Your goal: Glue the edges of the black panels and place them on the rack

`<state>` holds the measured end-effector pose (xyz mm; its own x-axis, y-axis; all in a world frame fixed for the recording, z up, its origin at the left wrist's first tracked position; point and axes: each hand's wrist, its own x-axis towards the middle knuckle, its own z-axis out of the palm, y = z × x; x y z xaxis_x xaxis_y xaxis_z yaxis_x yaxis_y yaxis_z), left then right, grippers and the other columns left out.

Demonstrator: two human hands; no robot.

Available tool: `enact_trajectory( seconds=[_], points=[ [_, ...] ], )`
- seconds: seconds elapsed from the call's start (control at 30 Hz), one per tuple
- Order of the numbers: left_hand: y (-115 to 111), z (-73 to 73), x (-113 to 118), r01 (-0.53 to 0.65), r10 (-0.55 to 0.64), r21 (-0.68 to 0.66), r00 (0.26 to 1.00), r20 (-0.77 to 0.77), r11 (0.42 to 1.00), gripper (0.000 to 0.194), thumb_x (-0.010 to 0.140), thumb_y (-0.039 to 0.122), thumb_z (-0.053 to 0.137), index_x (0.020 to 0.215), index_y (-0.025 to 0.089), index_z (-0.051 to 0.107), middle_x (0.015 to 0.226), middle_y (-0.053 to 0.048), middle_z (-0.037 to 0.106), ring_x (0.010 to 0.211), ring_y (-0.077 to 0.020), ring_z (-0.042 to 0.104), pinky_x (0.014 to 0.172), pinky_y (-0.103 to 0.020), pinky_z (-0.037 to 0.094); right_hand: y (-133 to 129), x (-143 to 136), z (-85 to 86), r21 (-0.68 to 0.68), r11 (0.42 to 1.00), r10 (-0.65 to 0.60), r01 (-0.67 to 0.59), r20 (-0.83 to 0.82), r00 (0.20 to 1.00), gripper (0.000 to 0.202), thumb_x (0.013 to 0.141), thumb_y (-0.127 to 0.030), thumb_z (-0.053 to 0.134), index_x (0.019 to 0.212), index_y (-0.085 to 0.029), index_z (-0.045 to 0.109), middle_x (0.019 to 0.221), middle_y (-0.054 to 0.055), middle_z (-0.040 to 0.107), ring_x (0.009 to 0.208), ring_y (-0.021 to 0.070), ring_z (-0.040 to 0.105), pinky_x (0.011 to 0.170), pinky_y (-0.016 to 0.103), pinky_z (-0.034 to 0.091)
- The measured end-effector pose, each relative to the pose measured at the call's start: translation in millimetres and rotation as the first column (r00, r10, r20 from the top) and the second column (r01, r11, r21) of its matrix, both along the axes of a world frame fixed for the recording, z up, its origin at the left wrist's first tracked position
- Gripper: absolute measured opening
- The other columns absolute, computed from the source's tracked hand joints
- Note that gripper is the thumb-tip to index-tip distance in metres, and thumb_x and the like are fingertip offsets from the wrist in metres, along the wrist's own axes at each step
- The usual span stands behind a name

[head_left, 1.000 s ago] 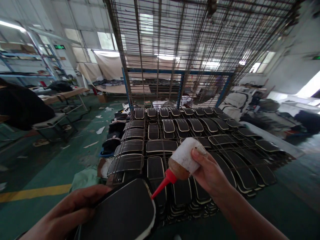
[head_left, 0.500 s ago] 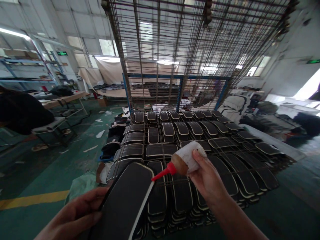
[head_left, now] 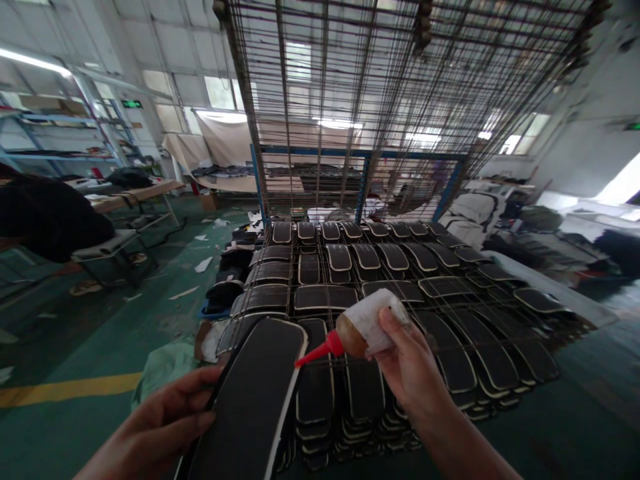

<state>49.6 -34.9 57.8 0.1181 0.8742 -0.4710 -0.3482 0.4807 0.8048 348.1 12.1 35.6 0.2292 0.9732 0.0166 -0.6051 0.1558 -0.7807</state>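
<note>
My left hand grips the left edge of a dark panel with a pale rim, held tilted at the lower middle. In my right hand is a white squeeze bottle with brownish contents showing near its neck. The bottle's red nozzle points left and down, its tip at the panel's right rim. Behind and below lie rows of similar dark panels with pale edges, stacked on wire racks.
A raised stack of wire racks leans up above the panels. At the left, a seated person in dark clothes is beside a work table. Green cloth lies at lower left, and white bags are piled at right.
The nozzle tip has moved slightly down and left along the panel's right rim. The held panel looks a little more upright. The whole view has shifted slightly.
</note>
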Motion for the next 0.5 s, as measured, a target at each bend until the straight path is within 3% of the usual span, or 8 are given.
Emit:
enact_trajectory(
  seconds=[0.2,0.5],
  points=[
    [0.9,-5.3,-3.4,-0.006,0.007,0.004,0.999,-0.036,1.0,0.042,0.062,0.01,0.085,0.099,0.023,0.07,0.09,-0.008,0.082,0.081,-0.0334,0.077,0.066,-0.039,0.063,-11.4,-9.0,0.6,0.011,0.999,0.048,-0.048,0.029,0.998,0.031,0.074,-0.039,0.089,0.095,-0.021,0.074,0.079,0.002,0.063,0.067,0.0154,0.058,0.055,0.022,0.054],
    [5.7,-6.8,-12.6,0.004,-0.005,-0.026,1.0,-0.019,1.0,0.043,0.065,0.013,0.084,0.104,0.021,0.066,0.088,-0.008,0.079,0.075,-0.0306,0.077,0.067,-0.041,0.063,-24.3,-22.2,0.3,0.038,0.995,0.088,-0.091,0.074,0.993,0.035,0.073,-0.037,0.09,0.101,-0.026,0.074,0.088,0.003,0.068,0.076,0.0172,0.061,0.065,0.023,0.055]
  ],
)
